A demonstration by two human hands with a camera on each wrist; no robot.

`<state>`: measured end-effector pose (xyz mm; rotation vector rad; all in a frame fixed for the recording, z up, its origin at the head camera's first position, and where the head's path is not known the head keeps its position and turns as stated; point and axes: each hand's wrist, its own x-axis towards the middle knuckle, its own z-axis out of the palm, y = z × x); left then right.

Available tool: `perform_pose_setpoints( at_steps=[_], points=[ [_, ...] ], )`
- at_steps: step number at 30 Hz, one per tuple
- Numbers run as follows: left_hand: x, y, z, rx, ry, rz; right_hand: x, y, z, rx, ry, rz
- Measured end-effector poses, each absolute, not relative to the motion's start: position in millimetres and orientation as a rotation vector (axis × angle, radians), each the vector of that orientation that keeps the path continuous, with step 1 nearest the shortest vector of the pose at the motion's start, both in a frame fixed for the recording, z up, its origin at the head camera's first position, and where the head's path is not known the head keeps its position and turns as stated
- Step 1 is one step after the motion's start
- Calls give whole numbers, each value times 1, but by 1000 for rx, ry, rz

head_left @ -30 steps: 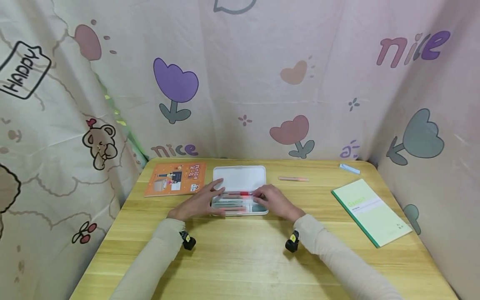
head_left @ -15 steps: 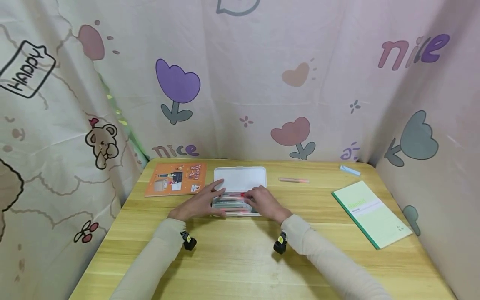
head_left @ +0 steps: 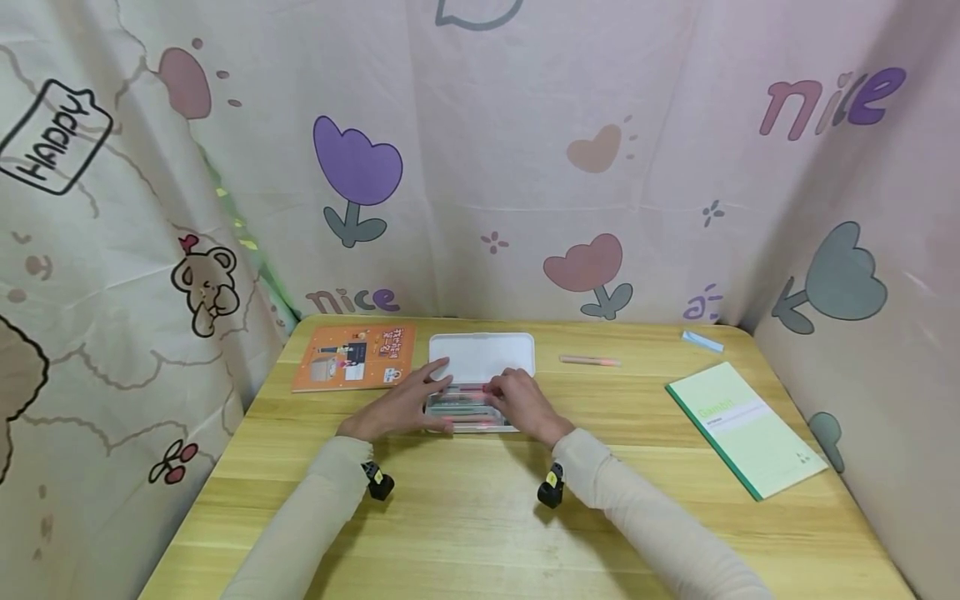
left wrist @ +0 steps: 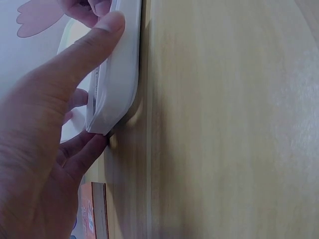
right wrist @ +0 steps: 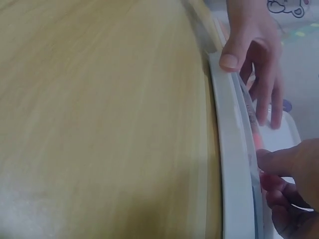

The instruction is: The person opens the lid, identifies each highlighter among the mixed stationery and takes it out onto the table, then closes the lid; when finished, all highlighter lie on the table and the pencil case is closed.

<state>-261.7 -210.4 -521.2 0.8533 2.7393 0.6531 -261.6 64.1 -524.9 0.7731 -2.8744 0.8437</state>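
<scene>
A white pencil case [head_left: 481, 353] lies with its lid folded back, several pens [head_left: 461, 410] in its tray. My left hand [head_left: 399, 406] grips the case's left end; in the left wrist view the thumb of that hand [left wrist: 50, 99] presses the front wall of the case [left wrist: 120, 64] and other fingers hold the end corner. Over the right part of the tray, my right hand [head_left: 523, 405] has its fingers curled. In the right wrist view, that hand [right wrist: 299, 172] pinches a pen with a red part [right wrist: 270, 181], its tip hidden.
An orange book [head_left: 356, 358] lies left of the case. A pinkish pen [head_left: 590, 360] lies to the right, with a light blue stick-like object [head_left: 702, 341] near the back edge and a green notebook [head_left: 742, 429] at the right. Patterned curtains [head_left: 465, 150] surround the wooden table [head_left: 465, 533].
My right hand has moved left along the tray and now covers the red part of the pen. The left hand has stayed on the case's left end.
</scene>
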Motion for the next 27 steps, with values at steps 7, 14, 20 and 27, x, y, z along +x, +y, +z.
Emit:
perform_pose_setpoints(
  at_steps=[7, 14, 20, 27],
  points=[
    [-261, -212, -522, 842, 2727, 672, -261, 70, -527, 792, -2801, 814],
    [-262, -211, -521, 830, 2723, 680, -263, 113, -522, 725, -2752, 864],
    [-262, -212, -521, 834, 2727, 667, -267, 172, -520, 552, -2727, 934],
    [-261, -212, -521, 837, 2724, 663, -267, 237, -524, 385, -2749, 947]
  ],
)
